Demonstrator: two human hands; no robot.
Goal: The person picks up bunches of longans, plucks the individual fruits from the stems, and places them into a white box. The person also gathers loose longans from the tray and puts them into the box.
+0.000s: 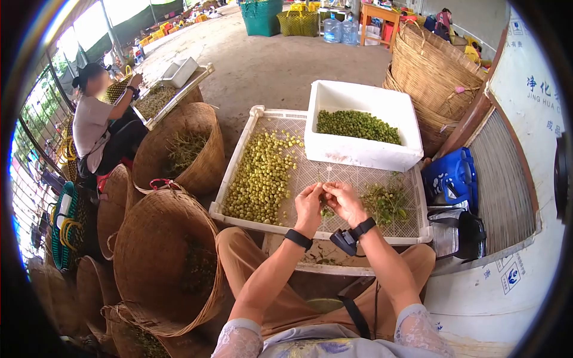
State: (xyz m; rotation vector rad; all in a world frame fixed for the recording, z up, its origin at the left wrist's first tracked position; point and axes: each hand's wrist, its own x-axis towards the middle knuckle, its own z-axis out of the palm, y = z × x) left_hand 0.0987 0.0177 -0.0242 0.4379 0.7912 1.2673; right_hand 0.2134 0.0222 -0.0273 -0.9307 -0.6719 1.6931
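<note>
My left hand (308, 209) and my right hand (344, 203) meet over a white mesh tray (239, 156), fingertips pinched together. Whatever sits between them is too small to make out. Yellow-green round fruits (261, 179) are heaped on the tray's left side, left of my left hand. Leafy sprigs with stems (385, 203) lie on the tray to the right of my right hand. A white foam box (365, 157) rests on the tray's far right part, with smaller, darker green fruits (358, 126) inside.
Large wicker baskets (164, 244) stand at my left; some hold stems. Another person (95, 122) sits at the left by a similar tray (156, 98). Tall stacked baskets (433, 71) and a blue bag (452, 179) are at the right. Water jugs (340, 30) stand at the back.
</note>
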